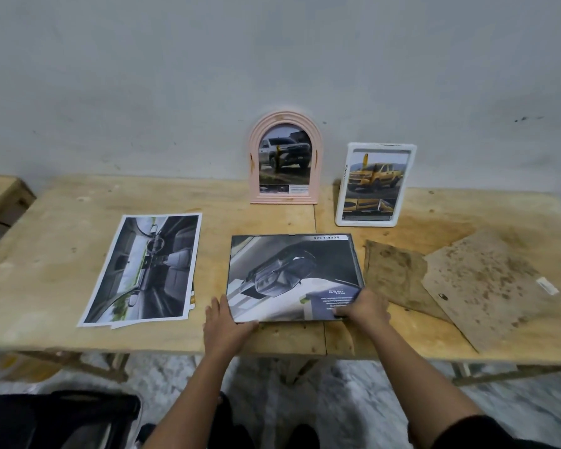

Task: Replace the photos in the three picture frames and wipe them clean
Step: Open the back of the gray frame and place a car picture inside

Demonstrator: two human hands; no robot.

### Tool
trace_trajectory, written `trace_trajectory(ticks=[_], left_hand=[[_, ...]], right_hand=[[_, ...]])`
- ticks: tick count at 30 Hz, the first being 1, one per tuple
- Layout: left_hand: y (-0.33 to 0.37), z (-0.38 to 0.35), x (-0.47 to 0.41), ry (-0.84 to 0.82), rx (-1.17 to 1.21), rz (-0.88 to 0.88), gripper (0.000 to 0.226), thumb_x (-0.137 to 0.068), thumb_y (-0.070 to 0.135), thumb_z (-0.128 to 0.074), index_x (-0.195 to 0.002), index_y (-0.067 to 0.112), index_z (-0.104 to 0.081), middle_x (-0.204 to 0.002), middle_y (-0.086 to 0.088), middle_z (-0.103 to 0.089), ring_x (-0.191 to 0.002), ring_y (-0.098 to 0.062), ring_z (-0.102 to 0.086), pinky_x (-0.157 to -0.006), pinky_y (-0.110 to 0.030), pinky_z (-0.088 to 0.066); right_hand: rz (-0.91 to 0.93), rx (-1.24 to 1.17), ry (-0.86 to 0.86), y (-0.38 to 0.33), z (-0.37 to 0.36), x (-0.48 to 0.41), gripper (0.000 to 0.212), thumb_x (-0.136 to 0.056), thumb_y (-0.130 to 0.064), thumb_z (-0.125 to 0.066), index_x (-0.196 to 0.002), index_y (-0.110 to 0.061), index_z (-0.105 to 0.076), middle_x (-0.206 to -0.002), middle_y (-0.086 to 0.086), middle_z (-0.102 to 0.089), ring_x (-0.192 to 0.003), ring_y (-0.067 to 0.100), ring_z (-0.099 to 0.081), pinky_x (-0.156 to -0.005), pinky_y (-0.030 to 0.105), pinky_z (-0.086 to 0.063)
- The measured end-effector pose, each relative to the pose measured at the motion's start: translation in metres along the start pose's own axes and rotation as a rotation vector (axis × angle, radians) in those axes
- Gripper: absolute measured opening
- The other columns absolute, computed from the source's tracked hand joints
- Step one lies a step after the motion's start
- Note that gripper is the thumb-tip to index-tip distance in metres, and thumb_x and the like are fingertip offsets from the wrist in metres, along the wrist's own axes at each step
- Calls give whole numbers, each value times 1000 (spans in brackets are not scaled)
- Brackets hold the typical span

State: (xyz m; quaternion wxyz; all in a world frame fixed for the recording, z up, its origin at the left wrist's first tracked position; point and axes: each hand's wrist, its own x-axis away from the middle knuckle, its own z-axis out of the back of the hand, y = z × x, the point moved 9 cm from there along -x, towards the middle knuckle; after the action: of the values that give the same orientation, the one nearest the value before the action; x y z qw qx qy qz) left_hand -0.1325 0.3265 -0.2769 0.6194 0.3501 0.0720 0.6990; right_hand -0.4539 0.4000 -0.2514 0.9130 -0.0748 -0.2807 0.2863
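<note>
A dark thin-rimmed picture frame (357, 254) lies flat near the table's front edge with a grey car-interior photo (289, 273) on it. My left hand (224, 322) presses the photo's near left corner. My right hand (366, 307) pinches the photo's near right corner, which curls up slightly. A pink arched frame (285, 121) with a grey truck photo and a white rectangular frame (342, 202) with a yellow truck photo lean upright against the wall. Loose printed photos (143, 270) lie stacked at the left.
A stained brown cloth (392, 273) and a spotted brown backing board (486, 286) lie to the right on the wooden table (46, 254). A dark bag (55, 419) sits on the floor at the lower left. A second wooden surface (0, 192) stands at far left.
</note>
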Motion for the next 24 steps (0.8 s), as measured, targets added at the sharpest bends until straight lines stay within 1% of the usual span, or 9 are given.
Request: trace_trajectory(ticks=[4,6,8,10,12,14,18,21,24], left_hand=[[0,0,1,-1,-8,-2,98,-79,50,-66,-149,15,-7,-159,-7,-2,-146,-29,-2,-118,-45,-13],[0,0,1,-1,-9,-2,98,-79,49,-65,-149,15,-7,-159,-7,-2,-146,-29,-2,-117,-45,-13],[0,0,1,2,-14,-3,98,-79,49,-65,-149,15,-7,-159,-7,-2,-146,-29,-2,-117,-46,-14],[0,-1,1,-3,-9,-4,99,-79,49,-65,-150,15,-6,-159,-7,-1,-146,-29,-1,-117,-46,-13],[-1,-2,2,-13,-8,3,100,-79,49,-65,-150,16,-3,-159,-6,1,-146,-29,1,-117,-46,-12],[-1,-2,2,-17,-16,14,99,-79,50,-64,-150,17,-2,-159,-5,2,-147,-28,2,-118,-46,-12],[1,-2,2,-16,-33,32,98,-80,50,-63,-150,18,-2,-159,-5,1,-147,-28,1,-117,-46,-12],[3,-1,3,-14,-49,41,97,-80,49,-63,-150,16,-3,-159,-5,1,-146,-29,0,-117,-46,-13],[7,1,4,-19,-4,55,98,-77,43,-67,-149,14,-8,-159,-6,-4,-146,-29,-5,-117,-48,-15]], right_hand=[[-38,-96,10,8,1,-9,64,-54,-42,-86,-103,-9,-61,-114,14,-60,-112,33,-50,-77,35,-40],[-33,-237,30,12,7,-13,37,-62,-34,-84,-75,-11,-59,-94,13,-65,-94,32,-58,-71,35,-41],[8,-373,24,14,11,-16,37,-69,-23,-81,-57,-13,-47,-66,7,-57,-73,29,-55,-64,34,-39],[40,-397,34,17,17,-16,31,-75,-19,-76,-59,-11,-50,-61,6,-55,-68,29,-54,-62,33,-39],[63,-395,72,20,25,-17,16,-81,-17,-68,-74,-4,-62,-77,16,-66,-78,34,-61,-68,36,-46],[73,-411,105,24,32,-16,15,-88,-14,-58,-80,-2,-63,-84,20,-66,-83,36,-61,-70,35,-46],[158,-398,169,18,55,-3,20,-93,-14,-47,-88,-3,-63,-81,17,-62,-78,34,-57,-66,35,-43],[236,-496,282,8,88,13,12,-91,-11,-50,-84,-10,-60,-74,11,-60,-72,30,-55,-60,31,-38],[364,-636,369,-10,124,32,20,-87,-12,-57,-70,-3,-54,-63,10,-51,-62,23,-47,-56,29,-33]])
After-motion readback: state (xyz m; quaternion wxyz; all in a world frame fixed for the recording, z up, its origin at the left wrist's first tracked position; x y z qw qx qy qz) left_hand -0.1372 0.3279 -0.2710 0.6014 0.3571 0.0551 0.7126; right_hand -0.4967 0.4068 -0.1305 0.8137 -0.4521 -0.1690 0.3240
